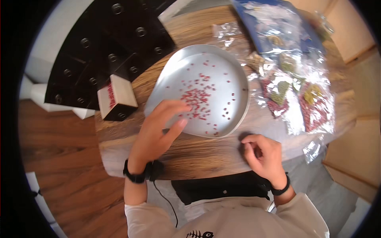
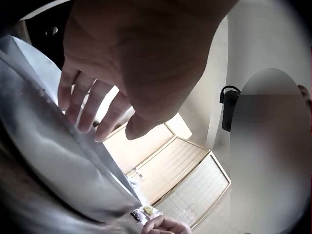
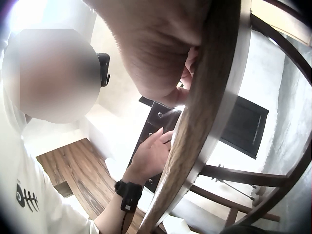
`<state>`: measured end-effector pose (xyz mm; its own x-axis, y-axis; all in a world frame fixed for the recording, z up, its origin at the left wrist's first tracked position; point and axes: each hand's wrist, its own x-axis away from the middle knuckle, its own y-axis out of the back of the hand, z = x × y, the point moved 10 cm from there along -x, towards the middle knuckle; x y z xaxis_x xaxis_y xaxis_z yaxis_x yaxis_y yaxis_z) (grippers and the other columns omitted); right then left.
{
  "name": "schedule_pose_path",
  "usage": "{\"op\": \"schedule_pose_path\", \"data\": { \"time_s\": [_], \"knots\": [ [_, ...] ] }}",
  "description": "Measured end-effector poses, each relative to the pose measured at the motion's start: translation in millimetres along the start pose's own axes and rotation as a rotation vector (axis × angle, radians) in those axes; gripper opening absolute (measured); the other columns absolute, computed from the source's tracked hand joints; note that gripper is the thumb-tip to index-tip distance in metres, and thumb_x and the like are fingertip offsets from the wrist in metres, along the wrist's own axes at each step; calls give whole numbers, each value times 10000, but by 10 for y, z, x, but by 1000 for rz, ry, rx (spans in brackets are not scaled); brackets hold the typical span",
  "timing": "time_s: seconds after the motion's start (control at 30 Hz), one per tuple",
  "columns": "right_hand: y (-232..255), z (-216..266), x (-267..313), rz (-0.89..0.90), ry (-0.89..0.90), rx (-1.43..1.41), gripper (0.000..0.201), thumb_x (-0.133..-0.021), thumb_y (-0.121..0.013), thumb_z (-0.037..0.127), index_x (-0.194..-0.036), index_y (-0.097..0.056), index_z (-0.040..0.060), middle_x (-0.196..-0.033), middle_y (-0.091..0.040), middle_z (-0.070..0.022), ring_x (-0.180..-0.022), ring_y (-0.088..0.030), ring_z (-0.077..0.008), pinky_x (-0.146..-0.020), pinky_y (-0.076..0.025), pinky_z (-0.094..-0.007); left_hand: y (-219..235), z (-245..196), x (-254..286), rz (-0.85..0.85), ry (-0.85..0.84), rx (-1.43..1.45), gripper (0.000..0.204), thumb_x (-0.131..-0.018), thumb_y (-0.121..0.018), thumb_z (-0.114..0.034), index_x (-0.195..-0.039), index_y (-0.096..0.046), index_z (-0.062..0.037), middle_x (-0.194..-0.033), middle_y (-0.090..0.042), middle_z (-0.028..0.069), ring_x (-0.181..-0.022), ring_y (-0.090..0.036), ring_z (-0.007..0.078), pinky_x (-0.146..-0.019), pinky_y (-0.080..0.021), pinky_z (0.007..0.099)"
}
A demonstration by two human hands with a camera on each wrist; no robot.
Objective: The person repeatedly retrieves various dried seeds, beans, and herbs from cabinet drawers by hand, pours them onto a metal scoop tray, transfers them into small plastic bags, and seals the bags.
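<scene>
A silver metal pan [image 1: 234,79] lies on the wooden table, with many small red beads [image 1: 197,99] scattered in its middle and some near its right side. My left hand [image 1: 156,129] hovers over the pan's near left rim, thumb and fingers spread apart, fingertips close to the edge of the bead pile. In the left wrist view the left hand's fingers [image 2: 87,105] hang loosely above the pan wall [image 2: 73,170], holding nothing. To the right of the pan, my right hand [image 1: 265,155] rests at the table's near edge, its fingers loosely curled around nothing.
Clear plastic bags [image 1: 317,107] of red and yellow-green pieces cover the table's right side. Behind them lies a blue bag [image 1: 248,23]. A small white box [image 1: 117,95] stands left of the pan, beside a black drawer cabinet [image 1: 99,47]. The wooden table edge [image 3: 195,131] curves nearby.
</scene>
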<state>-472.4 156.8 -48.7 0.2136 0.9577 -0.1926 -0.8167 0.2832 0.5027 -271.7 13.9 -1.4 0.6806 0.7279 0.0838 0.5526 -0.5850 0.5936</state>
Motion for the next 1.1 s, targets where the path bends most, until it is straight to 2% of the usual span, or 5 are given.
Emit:
{"op": "schedule_pose_path", "data": {
  "time_s": [0.27, 0.43, 0.67, 0.83, 1.1],
  "knots": [
    [680, -62, 8, -218, -115, 80, 266, -875, -627, -21, -1131, -673, 33, -819, -701, -37, -625, -610, -88, -539, -453, -236, -181, -147, 815, -501, -102, -309, 183, -912, -608, -36, -1063, -713, -34, -1126, -665, 165, -1085, -624, 315, -972, -475, 410],
    [1399, -73, -175, -388, -213, 637, 444, -894, -637, 52, -1336, -601, 40, -1321, -601, -219, -1200, -580, -423, -1031, -458, -472, -791, -30, 850, -375, -57, 135, 77, -874, -646, 0, -902, -710, -32, -773, -594, 75, -690, -558, 212, -617, -425, 312],
    [1827, -378, -626, -86, -149, 674, 522, -910, -657, 169, -1402, -535, 42, -1342, -599, -251, -1263, -549, -431, -1071, -439, -474, -957, -165, 780, -352, -217, -106, 75, -824, -716, -38, -806, -644, -49, -724, -573, 94, -645, -518, 305, -620, -386, 415],
    [2452, -439, -478, -73, -352, 1018, 438, -917, -686, 264, -1255, -612, -5, -1134, -690, -259, -1087, -658, -413, -932, -513, -464, -985, -186, 780, -334, -255, -186, 72, -834, -708, -62, -834, -636, -62, -752, -581, 82, -667, -550, 284, -623, -399, 409],
    [2020, -1167, 993, -245, -918, 416, 557, -962, -678, 490, -869, -689, -59, -735, -717, -113, -612, -675, -153, -570, -528, -266, -1004, -133, 761, -384, -256, -174, 90, -829, -712, -57, -856, -627, -59, -766, -560, 87, -658, -527, 284, -611, -384, 404]
  ]
}}
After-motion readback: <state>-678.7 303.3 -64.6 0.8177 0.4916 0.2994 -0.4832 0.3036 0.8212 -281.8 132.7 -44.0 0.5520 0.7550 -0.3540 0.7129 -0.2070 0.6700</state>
